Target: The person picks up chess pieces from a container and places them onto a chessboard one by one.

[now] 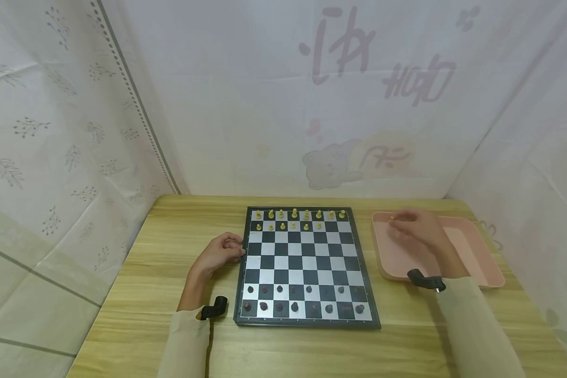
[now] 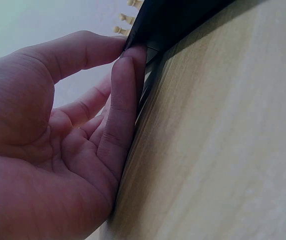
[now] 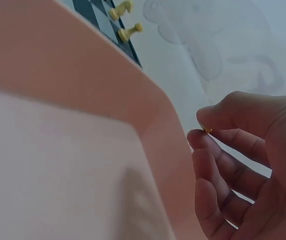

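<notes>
The chessboard (image 1: 307,262) lies on the table, its far two rows bearing cream-yellow chess pieces (image 1: 294,213) and its near two rows dark ones (image 1: 295,306). At the board's left edge, my left hand (image 1: 220,251) pinches the dark rim (image 2: 155,25) between thumb and fingers. Over the far left part of a pink tray (image 1: 382,270), my right hand (image 1: 420,227) holds a small yellow chess piece (image 3: 208,130) between thumb and forefinger. Most of that piece is hidden by the fingertips. In the far yellow front row, pieces stand on the left and middle squares; the two rightmost squares are bare.
The wooden table (image 1: 170,220) runs up to a printed white curtain (image 1: 264,105) at the back and sides. The pink tray stands right of the board, with a strip of table between them. Its raised wall (image 3: 98,60) shows close below my right hand.
</notes>
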Demonstrator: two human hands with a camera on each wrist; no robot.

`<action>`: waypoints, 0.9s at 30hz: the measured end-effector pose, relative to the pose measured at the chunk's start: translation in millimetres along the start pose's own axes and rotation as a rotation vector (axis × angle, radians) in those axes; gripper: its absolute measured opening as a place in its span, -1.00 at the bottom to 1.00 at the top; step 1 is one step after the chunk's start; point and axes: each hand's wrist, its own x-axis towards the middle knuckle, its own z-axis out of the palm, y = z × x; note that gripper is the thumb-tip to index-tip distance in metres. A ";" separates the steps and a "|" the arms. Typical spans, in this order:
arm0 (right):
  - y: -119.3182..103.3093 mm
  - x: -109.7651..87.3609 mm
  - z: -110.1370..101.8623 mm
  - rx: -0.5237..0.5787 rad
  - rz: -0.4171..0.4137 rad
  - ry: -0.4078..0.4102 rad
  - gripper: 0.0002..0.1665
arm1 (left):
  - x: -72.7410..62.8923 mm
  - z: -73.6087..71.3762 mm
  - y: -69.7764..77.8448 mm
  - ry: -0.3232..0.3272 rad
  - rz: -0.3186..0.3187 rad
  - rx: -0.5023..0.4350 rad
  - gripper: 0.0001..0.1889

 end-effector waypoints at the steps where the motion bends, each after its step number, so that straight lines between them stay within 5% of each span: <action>1: -2.3 0.4 1.0 -0.003 -0.004 0.000 -0.49 | 0.1 0.0 -0.2 0.001 0.000 0.001 -0.64; 27: -59.9 30.8 51.4 0.047 -0.152 -0.052 -0.74 | -1.4 0.0 2.1 -0.010 0.011 -0.002 -0.61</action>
